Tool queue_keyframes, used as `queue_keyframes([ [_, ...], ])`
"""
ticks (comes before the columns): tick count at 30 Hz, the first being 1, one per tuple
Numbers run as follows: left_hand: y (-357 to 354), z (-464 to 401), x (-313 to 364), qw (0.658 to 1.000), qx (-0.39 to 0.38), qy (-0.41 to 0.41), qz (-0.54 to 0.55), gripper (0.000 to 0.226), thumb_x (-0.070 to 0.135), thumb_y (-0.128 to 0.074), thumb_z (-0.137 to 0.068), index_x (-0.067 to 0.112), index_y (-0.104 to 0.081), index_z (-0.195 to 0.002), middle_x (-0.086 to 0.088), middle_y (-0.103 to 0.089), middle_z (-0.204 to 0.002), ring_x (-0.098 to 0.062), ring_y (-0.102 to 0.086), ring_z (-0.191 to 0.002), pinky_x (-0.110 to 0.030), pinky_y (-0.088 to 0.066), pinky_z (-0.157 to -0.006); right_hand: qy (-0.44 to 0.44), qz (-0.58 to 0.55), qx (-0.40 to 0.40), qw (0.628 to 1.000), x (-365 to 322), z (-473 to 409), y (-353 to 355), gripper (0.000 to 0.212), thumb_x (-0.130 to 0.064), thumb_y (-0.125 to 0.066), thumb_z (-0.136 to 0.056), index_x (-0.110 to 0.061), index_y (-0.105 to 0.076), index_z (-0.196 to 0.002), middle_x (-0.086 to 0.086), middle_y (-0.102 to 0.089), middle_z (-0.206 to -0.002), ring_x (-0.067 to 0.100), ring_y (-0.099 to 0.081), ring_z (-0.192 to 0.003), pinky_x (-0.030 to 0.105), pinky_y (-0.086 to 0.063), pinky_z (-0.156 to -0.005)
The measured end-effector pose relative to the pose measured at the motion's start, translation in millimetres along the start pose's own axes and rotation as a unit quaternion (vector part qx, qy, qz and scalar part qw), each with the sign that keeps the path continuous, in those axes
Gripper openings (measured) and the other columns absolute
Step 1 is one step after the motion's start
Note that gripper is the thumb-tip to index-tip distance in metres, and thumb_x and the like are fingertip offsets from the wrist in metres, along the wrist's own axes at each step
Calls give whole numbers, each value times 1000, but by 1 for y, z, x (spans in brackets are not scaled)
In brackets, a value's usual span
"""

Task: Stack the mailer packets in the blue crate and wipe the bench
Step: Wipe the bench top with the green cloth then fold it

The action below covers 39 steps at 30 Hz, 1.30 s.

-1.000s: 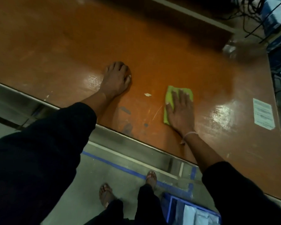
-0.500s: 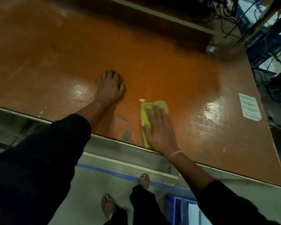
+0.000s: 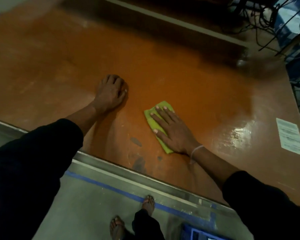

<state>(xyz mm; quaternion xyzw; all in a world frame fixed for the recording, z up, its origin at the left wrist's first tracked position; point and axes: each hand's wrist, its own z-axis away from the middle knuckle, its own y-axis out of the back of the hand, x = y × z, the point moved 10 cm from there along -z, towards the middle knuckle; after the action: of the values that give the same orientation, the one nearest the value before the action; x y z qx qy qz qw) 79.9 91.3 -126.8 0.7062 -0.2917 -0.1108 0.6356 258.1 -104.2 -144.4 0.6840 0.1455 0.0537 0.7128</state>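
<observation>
My right hand [image 3: 173,134] lies flat with straight fingers on a folded green cloth [image 3: 149,119], pressing it onto the orange bench [image 3: 180,75] a little back from the front edge. To its left, my left hand [image 3: 111,94] rests on the bench top with its fingers loosely curled and holds nothing. On the floor at the bottom of the view, a corner of the blue crate [image 3: 191,233] shows beside my feet. Its contents are cut off by the frame.
A white paper label [image 3: 289,135] is stuck on the bench at the right. Dark smudges [image 3: 139,164] mark the front edge. Black cables [image 3: 249,19] and blue racking stand beyond the far right corner. Blue floor tape [image 3: 111,186] runs along the bench.
My right hand slid the cloth left toward my left hand, then slightly away from the front edge. The small white fleck near the cloth is gone. My left hand's fingers curled more.
</observation>
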Motion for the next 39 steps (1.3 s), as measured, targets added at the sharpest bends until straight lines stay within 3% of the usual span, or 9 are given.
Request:
queue_keyframes([
  [3, -4, -13, -16, 1000, -9, 18, -12, 52, 49, -36, -102, 9, -52, -131, -20, -47, -138, -41, -43, -125, -52, -38, -103, -136, 7, 23, 990, 74, -27, 8, 65, -63, -13, -100, -34, -10, -159, -2, -5, -168, 23, -1, -155, 49, -12, -124],
  [6, -8, -23, -21, 1000, -4, 29, -9, 49, 48, -38, -103, 10, -51, -132, -19, -45, -140, -40, -42, -127, -52, -38, -105, -300, -27, 33, 953, 125, -49, 11, 68, -65, -11, -99, -33, -9, -159, 0, -1, -168, 25, 1, -155, 49, -6, -124],
  [11, -12, -37, -20, 999, -9, 34, -10, 58, 53, -30, -99, 10, -51, -132, -18, -47, -138, -40, -44, -124, -51, -38, -103, -74, -19, 8, 997, 71, -81, 9, 64, -64, -12, -101, -36, -7, -159, -6, 2, -168, 19, 6, -155, 44, -2, -125],
  [13, -11, -42, -20, 999, -15, 32, -10, 59, 54, -30, -98, 11, -51, -132, -17, -48, -138, -39, -45, -124, -51, -38, -102, -85, -13, 15, 996, 92, -89, 11, 64, -63, -13, -102, -36, -7, -159, -6, 2, -168, 19, 6, -155, 44, -2, -125],
  [17, -9, -51, -20, 1000, -5, 28, -8, 58, 54, -32, -97, 13, -52, -134, -15, -48, -140, -37, -43, -127, -50, -38, -100, -269, -30, 38, 962, 157, -115, 16, 68, -66, -10, -99, -34, -8, -159, -2, 1, -168, 24, 3, -155, 47, -3, -125],
  [23, -12, -55, -20, 999, 7, 26, -18, 54, 52, -36, -99, 13, -52, -133, -14, -49, -140, -37, -45, -128, -50, -41, -100, -67, -13, -8, 998, 142, -150, 14, 63, -64, -11, -101, -39, -6, -158, -8, 2, -168, 18, 5, -154, 42, 0, -125],
  [28, -12, -56, -21, 999, 24, 33, -20, 51, 51, -40, -98, 16, -53, -132, -10, -50, -141, -36, -45, -128, -49, -43, -98, -309, -36, 23, 950, 235, -173, 25, 71, -66, -8, -95, -34, -11, -159, -1, 1, -168, 25, 2, -155, 47, 0, -124],
  [33, -10, -57, -21, 999, 37, 18, -23, 52, 51, -41, -98, 15, -53, -134, -9, -48, -142, -35, -44, -129, -48, -42, -100, -136, -17, -3, 991, 216, -206, 29, 65, -65, -11, -100, -36, -9, -159, -5, 1, -168, 20, 2, -155, 44, -2, -125],
  [39, -12, -59, -22, 999, 44, 16, -20, 56, 53, -41, -96, 15, -54, -135, -10, -50, -143, -36, -45, -129, -49, -42, -99, -339, -11, 9, 941, 296, -236, 39, 71, -62, -8, -97, -28, -6, -160, 3, 3, -168, 29, 1, -154, 47, 0, -124],
])
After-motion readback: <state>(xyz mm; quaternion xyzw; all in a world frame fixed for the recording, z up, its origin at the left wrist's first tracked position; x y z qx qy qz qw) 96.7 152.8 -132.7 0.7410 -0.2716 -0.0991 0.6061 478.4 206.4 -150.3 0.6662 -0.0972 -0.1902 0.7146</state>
